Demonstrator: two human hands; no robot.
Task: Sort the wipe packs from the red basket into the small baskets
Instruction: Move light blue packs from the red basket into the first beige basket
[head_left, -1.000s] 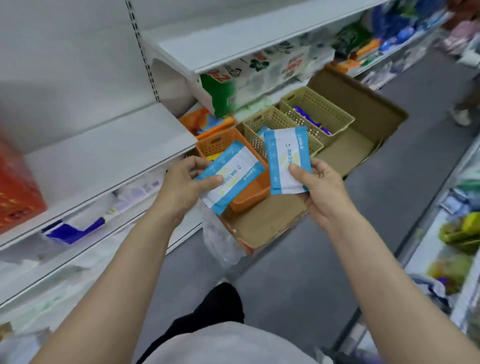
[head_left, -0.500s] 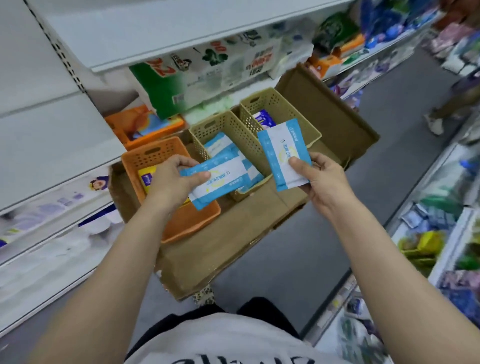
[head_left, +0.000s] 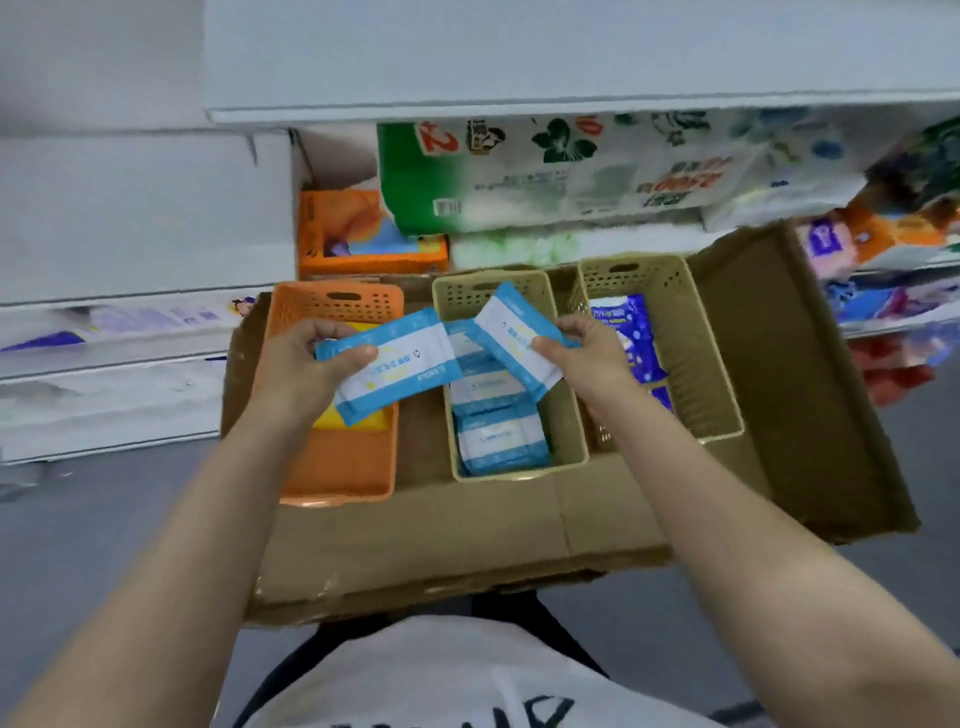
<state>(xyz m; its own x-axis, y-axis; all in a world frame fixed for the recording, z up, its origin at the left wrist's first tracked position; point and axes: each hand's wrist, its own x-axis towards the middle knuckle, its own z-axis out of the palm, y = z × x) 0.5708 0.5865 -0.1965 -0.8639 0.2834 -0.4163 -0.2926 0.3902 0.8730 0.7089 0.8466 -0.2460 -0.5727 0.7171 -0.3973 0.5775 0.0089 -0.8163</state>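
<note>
Two hands reach forward with both forearms stretched over a cardboard box (head_left: 467, 540). The left hand (head_left: 298, 371) pinches one blue-and-white wipe pack (head_left: 392, 364) between thumb and curled fingers, above the right edge of the orange basket (head_left: 337, 467), where something yellow lies inside. The right hand (head_left: 582, 358) grips a second wipe pack (head_left: 511, 345) at its end, tilted over the far part of the middle beige basket (head_left: 569, 431), which already holds a row of similar packs (head_left: 498, 436). The right beige basket (head_left: 696, 374) holds dark blue packs (head_left: 626, 332). Compared with half a second ago, both packs are lower and closer to the baskets, the right one is now over the middle basket, and the view looks more straight down on the box.
</note>
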